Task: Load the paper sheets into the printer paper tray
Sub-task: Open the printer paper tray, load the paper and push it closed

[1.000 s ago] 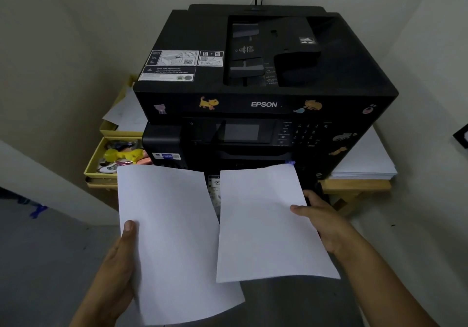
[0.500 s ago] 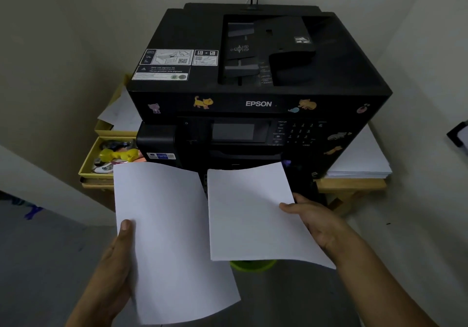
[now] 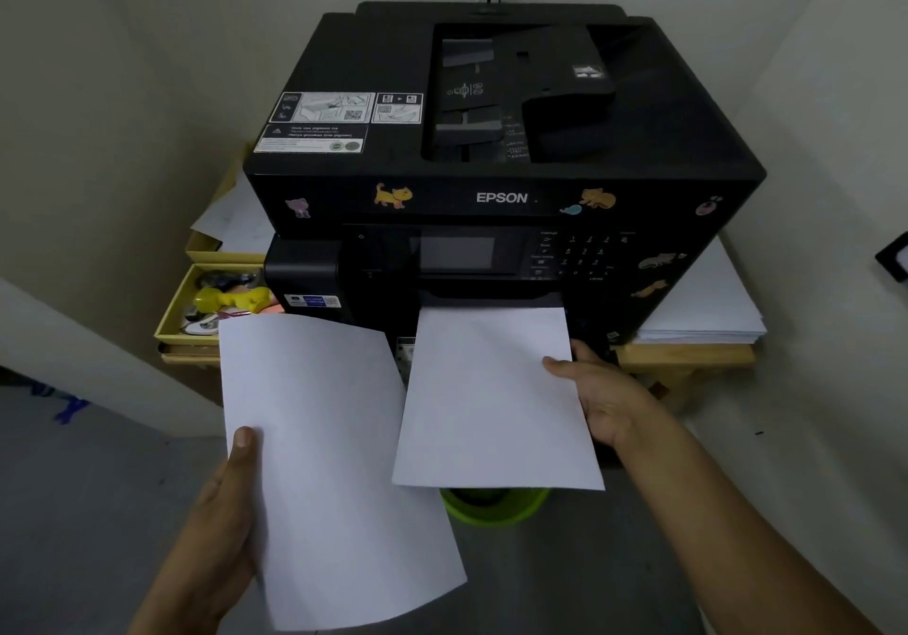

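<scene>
A black Epson printer (image 3: 501, 177) with animal stickers stands on a wooden table in a corner. My left hand (image 3: 223, 501) grips a white paper sheet (image 3: 324, 462) by its left edge, held out in front of the printer's lower left. My right hand (image 3: 607, 398) holds a second white sheet (image 3: 491, 398) by its right edge. That sheet's far edge touches the dark slot below the printer's control panel (image 3: 491, 296). The paper tray itself is hidden behind the sheets.
A stack of white paper (image 3: 712, 310) lies on the table right of the printer. Yellow drawers (image 3: 179, 310) with small items and loose sheets stand at its left. A green bin (image 3: 494, 506) sits on the floor below. Walls close in on both sides.
My right hand has pushed its sheet forward and up, so its far edge now meets the printer's front slot. The left sheet has stayed in about the same place.
</scene>
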Demonstrator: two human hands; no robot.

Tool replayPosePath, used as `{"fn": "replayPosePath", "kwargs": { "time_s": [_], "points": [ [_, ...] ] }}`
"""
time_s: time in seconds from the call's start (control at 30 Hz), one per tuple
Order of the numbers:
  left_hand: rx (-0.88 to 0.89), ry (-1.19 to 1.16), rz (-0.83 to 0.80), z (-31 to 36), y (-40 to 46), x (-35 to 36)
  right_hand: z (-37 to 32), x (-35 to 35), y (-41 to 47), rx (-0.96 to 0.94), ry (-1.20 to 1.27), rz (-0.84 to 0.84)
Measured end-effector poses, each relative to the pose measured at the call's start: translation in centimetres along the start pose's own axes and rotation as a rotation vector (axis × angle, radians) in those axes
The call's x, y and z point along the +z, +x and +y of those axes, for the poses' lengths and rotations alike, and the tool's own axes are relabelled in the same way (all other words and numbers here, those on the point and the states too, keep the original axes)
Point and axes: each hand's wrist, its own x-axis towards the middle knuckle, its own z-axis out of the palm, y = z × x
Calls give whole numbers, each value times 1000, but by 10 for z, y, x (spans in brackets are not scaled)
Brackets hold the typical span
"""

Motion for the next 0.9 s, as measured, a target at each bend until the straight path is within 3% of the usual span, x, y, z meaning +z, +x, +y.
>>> {"fn": "replayPosePath", "kwargs": {
  "time_s": [0.33,0.7,0.9],
  "points": [
    [13,-18,-5,-4,7,-3,-16,8,33,-77,-71,57],
    [8,-27,2,-5,5,2,-30,21,46,-24,-146,188],
    [5,-50,12,-4,5,4,-28,19,53,-42,-87,173]
  ]
}}
